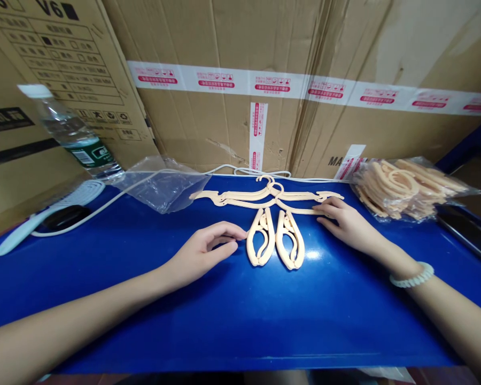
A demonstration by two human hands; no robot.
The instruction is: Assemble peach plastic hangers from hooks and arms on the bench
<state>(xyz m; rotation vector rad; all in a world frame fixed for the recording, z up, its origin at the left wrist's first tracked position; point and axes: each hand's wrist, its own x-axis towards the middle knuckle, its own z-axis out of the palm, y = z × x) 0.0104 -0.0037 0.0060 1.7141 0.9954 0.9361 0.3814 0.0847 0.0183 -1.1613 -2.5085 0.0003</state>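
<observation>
Two unfolded cream plastic clothes hangers [248, 203] lie one behind the other on the blue table, their hooks overlapping. In front of them, side by side, lie two folded clothes hangers, a left one [250, 247] and a right one [300, 247]. My left hand [208, 246] is open, fingers stretched toward the left folded hanger; the fingertips are at its edge, holding nothing. With thumb and fingers, my right hand [347, 222] grips the right arm end of the nearer unfolded hanger. That arm end is partly hidden by the fingers.
A clear bag of folded hangers [401, 187] lies at the right, beside a dark phone-like object [471, 235]. Leftward are a water bottle [78, 139], a pale hairbrush [48, 211], a black oval object [66, 217] and an clear plastic bag [160, 187]. A white cable [116, 199] runs along cardboard boxes [208, 128].
</observation>
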